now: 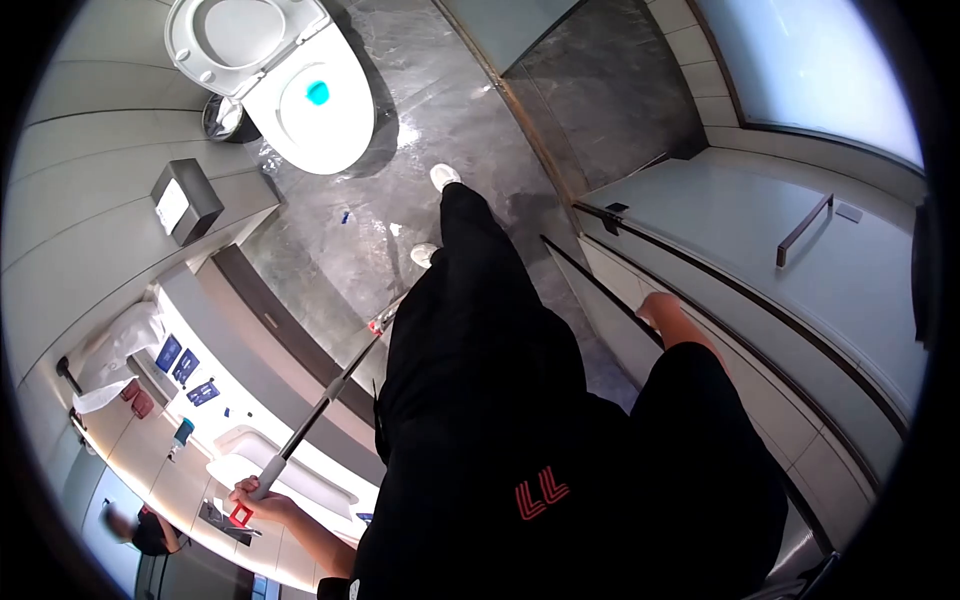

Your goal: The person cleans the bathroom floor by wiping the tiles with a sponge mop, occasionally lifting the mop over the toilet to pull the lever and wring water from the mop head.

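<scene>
My left hand is closed around the grey grip of a long telescopic pole, near its red loop. The pole slants down towards my feet, with a red fitting low on it; its bottom end is partly hidden by my dark trousers, so the tool's kind is unclear. My right hand is curled at a dark bar or panel edge on my right. Its fingertips are mostly hidden. A white washbasin lies just beyond my left hand.
A white toilet with raised lid stands ahead on the wet grey floor. Beside it are a bin and a wall-mounted box. Blue packets lie on the lit counter. A glass door with a handle is at right.
</scene>
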Tool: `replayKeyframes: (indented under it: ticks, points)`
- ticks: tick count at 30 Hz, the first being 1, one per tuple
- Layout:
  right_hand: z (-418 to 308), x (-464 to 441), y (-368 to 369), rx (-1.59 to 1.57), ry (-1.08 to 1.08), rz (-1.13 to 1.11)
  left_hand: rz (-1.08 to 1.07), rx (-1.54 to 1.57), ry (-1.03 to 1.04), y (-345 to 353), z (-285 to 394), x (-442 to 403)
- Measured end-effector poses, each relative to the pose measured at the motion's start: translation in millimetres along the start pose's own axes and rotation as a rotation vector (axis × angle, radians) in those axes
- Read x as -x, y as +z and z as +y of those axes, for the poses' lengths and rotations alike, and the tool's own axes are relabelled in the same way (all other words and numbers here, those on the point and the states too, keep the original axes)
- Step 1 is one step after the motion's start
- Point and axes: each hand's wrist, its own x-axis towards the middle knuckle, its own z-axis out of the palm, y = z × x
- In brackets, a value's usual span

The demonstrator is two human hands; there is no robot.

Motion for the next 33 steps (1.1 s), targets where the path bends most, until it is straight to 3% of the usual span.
replayKeyframes:
  ticks: [2,5,8,11,14,18,20,22,24,26,33]
  points:
    - [0.0,30.1,-5.7,-0.08,0.009,-0.074,-0.008,0.021,0.0,-7.4,-2.7,-0.2]
    - [-0.3,0.6,8.1,0.03,-0.042,-0.189,0.022,0.036,-0.014,-3.3,0.1,3.4]
    - [2.0,-23.9,33.1,0.111,-0.162,-0.123,0.048,0.05,-0.016,4.7,4.9,6.2]
    - [-6.0,-36.0,52.6,0.131,-0.149,-0.121,0.049,0.074,0.002,5.0,4.0,6.8]
    - [-24.7,5.1,27.1,0.125,-0.237,-0.172,0.057,0.081,-0.001,4.1,5.1,9.8]
    - [-34.8,-58.3,89.4,0.492,-0.552,-0.277,0.079,0.063,-0.02,8.2,10.0,16.2]
    - [-60.2,2.0,50.1,0.441,-0.5,-0.339,0.052,0.121,-0.023,3.3,5.9,17.3]
    - [-62.7,-45.2,115.6,0.195,-0.56,-0.157,0.025,0.149,-0.024,-5.1,-1.2,17.0]
    - [-80.6,-28.0,105.5,0.142,-0.433,-0.31,0.038,0.125,-0.022,-7.9,-2.2,17.6]
    - [-86.0,-120.1,200.2,0.215,-0.657,-0.338,0.01,0.077,0.009,1.0,7.4,22.5]
    - [-116.2,-38.4,159.0,-0.038,-0.483,-0.31,-0.059,0.097,0.014,10.1,13.8,26.3]
